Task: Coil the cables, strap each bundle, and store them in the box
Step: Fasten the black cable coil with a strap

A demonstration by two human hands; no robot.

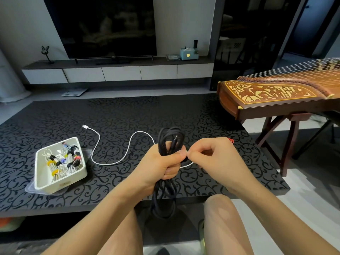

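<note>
Black scrollwork covers the low table (128, 115) in front of me, with a dark TV (103, 24) on the wall beyond and a wooden zither (276, 92) on its stand off to the right. My left hand (165, 161) grips the coiled black cable (171, 137) round its middle, above the table's near edge. Loops stand up over my fist and hang down between my knees, and a jack tip shows near the top. My right hand (211, 155) is just beside it. Its thumb and forefinger pinch a small dark piece (185, 159) against the coil, next to my left thumb, and I cannot tell whether this is a strap or part of the cable. A white cable (128, 142) snakes loose across the table behind my hands. A red strap (230, 140) peeks out past my right knuckles. To the left sits the white box (60, 181) on a clear lid (31, 188), with strapped white bundles (62, 162) already inside.
</note>
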